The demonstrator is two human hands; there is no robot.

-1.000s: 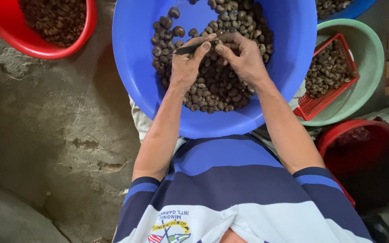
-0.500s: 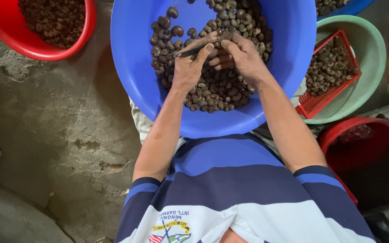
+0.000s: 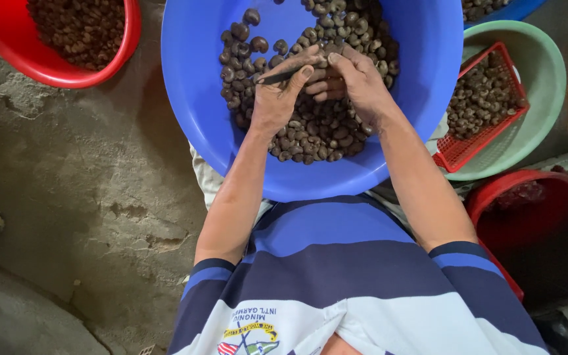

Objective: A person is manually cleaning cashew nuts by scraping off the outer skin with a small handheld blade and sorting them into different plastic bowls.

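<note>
A big blue basin rests on my lap, filled with dark brown nuts in their shells. Both hands meet over the pile. My left hand grips a thin dark metal tool between thumb and fingers, its tip pointing left. My right hand is closed on a single nut, held against the left fingertips. My forearms run down to a blue, navy and white striped shirt.
A red basin of nuts sits at top left on the rough concrete floor. At right, a green basin holds a red mesh basket of nuts. Below it stands a red bucket.
Both hands stayed together over the pile, shifting slightly as they work the nut. The view has drifted a little; the basins have not moved.
</note>
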